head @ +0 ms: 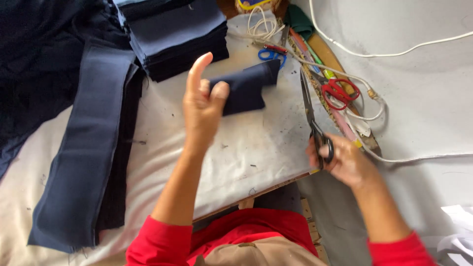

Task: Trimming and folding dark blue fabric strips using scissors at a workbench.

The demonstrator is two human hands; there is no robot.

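The left hand (203, 106) holds a small dark blue cloth piece (245, 87) up above the worktop (246, 148), thumb and fingers clamped on its near end while the forefinger sticks straight up. The right hand (342, 160) grips the black-handled scissors (311, 116), fingers closed through the loops; the blades point away and look shut, though motion blur makes that hard to say. The blades are near the cloth but apart from it, so no cut seems under way. A stack of cut squares (177, 37) lies at the far edge, and long dark strips (88, 148) lie to the left. Red-handled scissors (337, 92), blue-handled scissors (271, 54) and a white cord (394, 51) crowd the right side.
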